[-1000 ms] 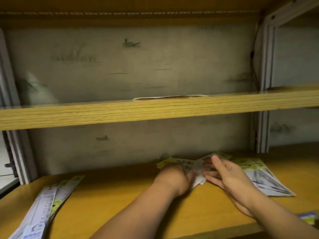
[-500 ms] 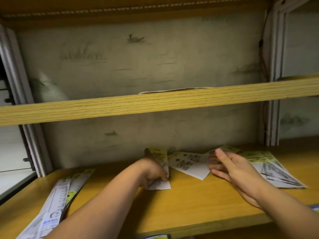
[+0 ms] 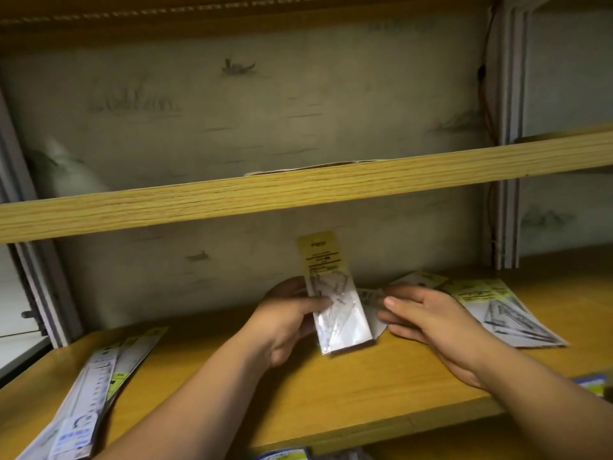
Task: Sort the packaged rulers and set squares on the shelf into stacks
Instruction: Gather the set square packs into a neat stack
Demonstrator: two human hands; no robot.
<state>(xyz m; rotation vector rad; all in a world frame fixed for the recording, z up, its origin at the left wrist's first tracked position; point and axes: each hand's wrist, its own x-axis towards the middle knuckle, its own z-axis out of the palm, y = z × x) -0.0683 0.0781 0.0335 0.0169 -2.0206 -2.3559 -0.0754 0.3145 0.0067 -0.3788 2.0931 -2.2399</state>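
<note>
Yellow-topped packet (image 3: 335, 293) in left hand (image 3: 285, 323)

Left hand (image 3: 285, 323) grip closed, thumb forward; right hand (image 3: 428, 318) flat, fingers extended

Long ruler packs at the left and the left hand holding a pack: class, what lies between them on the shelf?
Nothing: the head view shows bare shelf between the long ruler packs and the left hand holding its pack.
</note>
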